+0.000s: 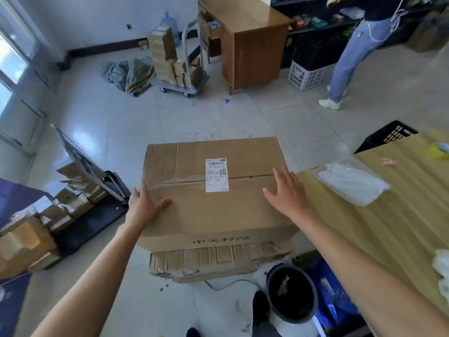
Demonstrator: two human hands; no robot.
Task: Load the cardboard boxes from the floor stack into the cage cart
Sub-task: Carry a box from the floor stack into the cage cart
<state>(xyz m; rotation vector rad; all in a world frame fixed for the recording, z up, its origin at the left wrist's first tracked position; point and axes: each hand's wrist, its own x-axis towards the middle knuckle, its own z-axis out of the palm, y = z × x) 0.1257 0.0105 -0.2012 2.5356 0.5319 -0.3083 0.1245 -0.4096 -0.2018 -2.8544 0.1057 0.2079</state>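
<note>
Head-worn wide-angle view, forward and down, close above cardboard box [213, 207].

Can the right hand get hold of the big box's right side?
Probably, though tightly: the right hand is open at the right edge of the box, but the table crowds that side.

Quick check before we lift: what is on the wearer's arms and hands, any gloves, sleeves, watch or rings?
Nothing is worn on either. The left hand and right hand have no gloves, and no ring shows. The left forearm and right forearm are uncovered down to the frame's lower edge: no sleeve, cuff, watch, wristband or cable shows on them.
</note>
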